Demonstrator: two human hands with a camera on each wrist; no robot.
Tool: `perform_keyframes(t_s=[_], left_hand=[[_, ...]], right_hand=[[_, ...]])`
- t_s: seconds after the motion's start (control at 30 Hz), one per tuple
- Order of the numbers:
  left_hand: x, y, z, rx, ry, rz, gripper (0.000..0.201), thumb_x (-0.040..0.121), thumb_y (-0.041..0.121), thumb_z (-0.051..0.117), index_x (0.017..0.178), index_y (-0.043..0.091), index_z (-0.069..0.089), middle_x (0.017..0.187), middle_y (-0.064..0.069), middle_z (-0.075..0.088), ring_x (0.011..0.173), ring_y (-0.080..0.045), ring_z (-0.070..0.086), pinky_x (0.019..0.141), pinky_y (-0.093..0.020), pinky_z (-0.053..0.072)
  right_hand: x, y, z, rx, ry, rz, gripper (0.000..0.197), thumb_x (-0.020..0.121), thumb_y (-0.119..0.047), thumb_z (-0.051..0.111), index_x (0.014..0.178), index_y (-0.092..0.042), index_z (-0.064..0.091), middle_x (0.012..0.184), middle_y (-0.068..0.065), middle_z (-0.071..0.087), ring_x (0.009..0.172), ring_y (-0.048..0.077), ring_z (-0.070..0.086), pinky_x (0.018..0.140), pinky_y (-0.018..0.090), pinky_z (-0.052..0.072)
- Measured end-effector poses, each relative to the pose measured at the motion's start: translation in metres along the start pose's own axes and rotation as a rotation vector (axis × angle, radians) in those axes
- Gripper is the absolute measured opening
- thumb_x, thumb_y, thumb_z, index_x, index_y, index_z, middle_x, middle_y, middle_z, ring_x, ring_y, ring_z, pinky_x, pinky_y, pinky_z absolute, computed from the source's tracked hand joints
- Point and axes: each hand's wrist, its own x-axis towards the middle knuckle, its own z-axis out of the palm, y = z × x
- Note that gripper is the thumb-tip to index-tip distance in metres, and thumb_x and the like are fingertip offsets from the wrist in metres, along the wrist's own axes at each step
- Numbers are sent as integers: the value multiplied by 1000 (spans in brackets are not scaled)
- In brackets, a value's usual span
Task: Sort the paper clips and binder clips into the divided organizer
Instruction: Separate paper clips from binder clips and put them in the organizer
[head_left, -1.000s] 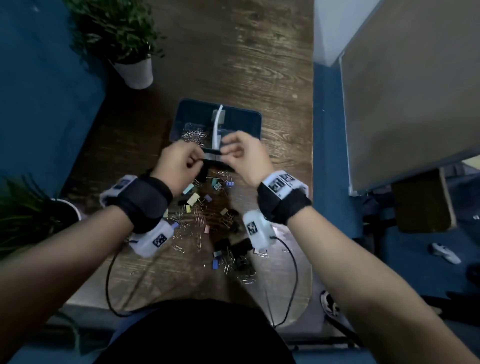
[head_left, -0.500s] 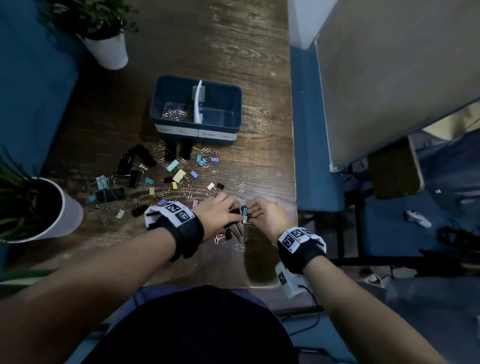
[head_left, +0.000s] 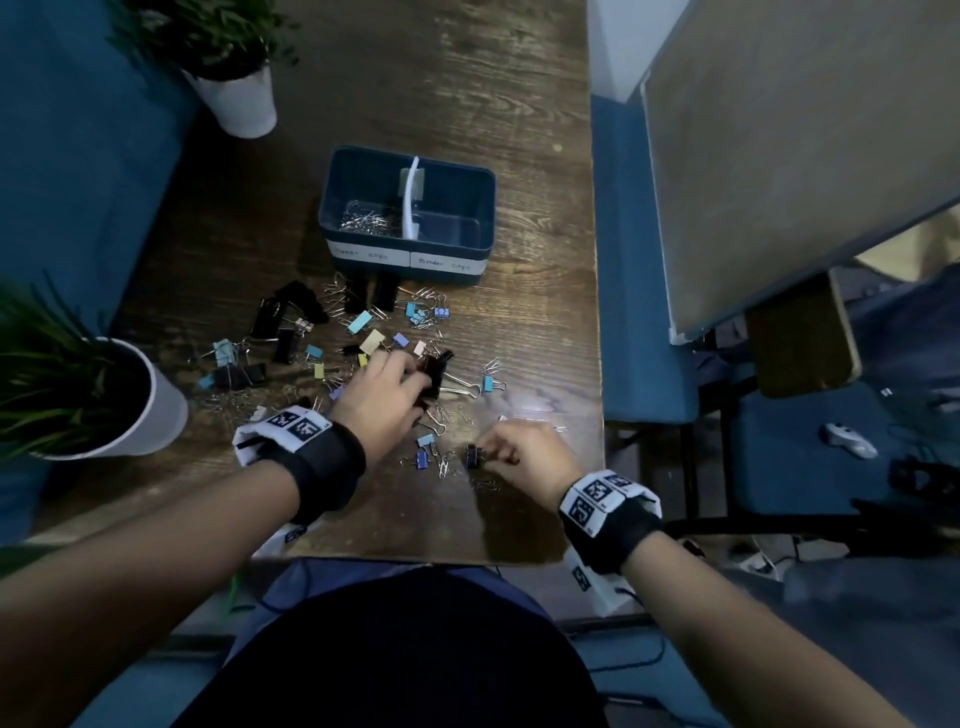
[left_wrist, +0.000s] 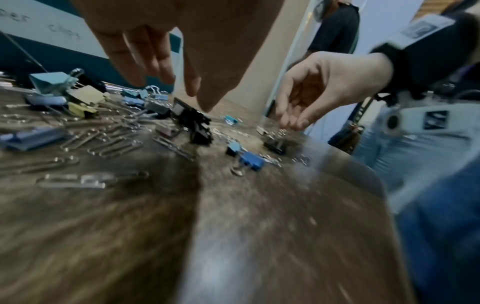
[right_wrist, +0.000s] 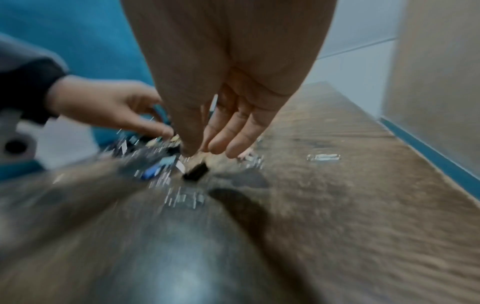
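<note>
The dark blue divided organizer (head_left: 332, 208) stands mid-table, a white divider (head_left: 413, 197) splitting it. Silver paper clips (head_left: 363, 221) lie in its left compartment; the right one looks bare. Coloured and black binder clips and loose paper clips (head_left: 363, 332) are scattered in front of it. My left hand (head_left: 415, 379) hovers with relaxed fingers just over a large black binder clip (head_left: 436, 370), seen close up as the black clip (left_wrist: 193, 123) under my left hand (left_wrist: 182, 92). My right hand (head_left: 485, 452) reaches fingertips-down to a small black binder clip (head_left: 471, 457), holding nothing; that clip (right_wrist: 196, 171) lies just below my right hand (right_wrist: 207, 150).
A white potted plant (head_left: 244, 98) stands at the back left, another (head_left: 145, 400) at the left edge. The table's right edge (head_left: 597, 364) is close to my right hand. A tilted board (head_left: 779, 156) leans beyond it. Small blue clips (head_left: 423, 457) lie between my hands.
A second ago both hands held a black clip by the organizer, then met near the front edge. Now they have parted: left over the large black clip, right down at the small one.
</note>
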Motion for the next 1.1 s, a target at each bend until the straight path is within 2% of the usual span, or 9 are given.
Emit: perform_keyframes(t_s=[0.13,0.27,0.4,0.53,0.6,0.73,0.83,0.97,1.1], left_hand=[[-28,10,13,39,-148,274,38,74,34,73,108,23,61,106,-6,55,97,-24,53,72,-35,51],[-32,4,20,12,-99,125,21,78,20,69,96,11,64,102,-11,57,96,-31,52,73,-40,51],[-38,-13,14,16,-66,-28,22,88,22,58,107,12,61,114,-7,52,106,-23,44,86,-34,43],[-53,-14,13,-33,-62,-33,24,85,24,63,105,11,58,114,-6,48,107,-23,45,77,-29,43],[-56,-8,20,-108,-103,-12,27,84,22,65,107,11,56,114,-5,47,106,-22,44,82,-31,46],[-51,9,31,-213,-188,-9,40,85,11,61,123,8,51,118,-9,47,111,-25,45,95,-38,43],[-44,13,31,-253,-207,-1,37,86,0,51,124,4,51,116,-14,49,110,-29,49,94,-40,43],[-45,-5,30,-273,-142,-5,28,84,2,56,111,5,57,109,-12,53,103,-30,52,88,-40,45],[-51,-26,23,-255,27,-105,26,85,14,63,109,9,59,109,-7,53,106,-25,50,89,-34,44]], right_hand=[[8,-9,17,-121,-30,-51,23,82,-14,70,104,-20,67,108,-1,59,89,15,55,84,32,50],[26,-23,16,-151,106,1,19,85,-10,62,103,-14,62,111,6,60,102,24,56,86,41,50],[22,-20,10,-132,222,66,13,88,-10,62,101,-13,60,104,2,60,95,22,58,83,36,51],[-9,-12,18,-56,62,225,39,75,-19,79,104,-21,54,98,-6,58,85,12,57,79,27,52],[-19,-10,29,-54,-7,284,49,71,-16,83,110,-19,53,94,-8,52,85,11,53,75,23,46],[-4,-21,46,39,83,268,34,72,-9,81,99,-17,62,89,-5,56,84,14,55,78,26,49],[19,-34,52,100,184,183,29,72,-4,77,94,-17,62,95,-1,62,86,14,60,85,34,52],[37,-41,46,123,260,111,43,71,-11,81,107,-15,59,109,0,57,100,17,56,93,35,48],[40,-46,28,-81,81,47,77,66,-35,85,132,-21,48,137,-3,48,128,18,37,108,31,30]])
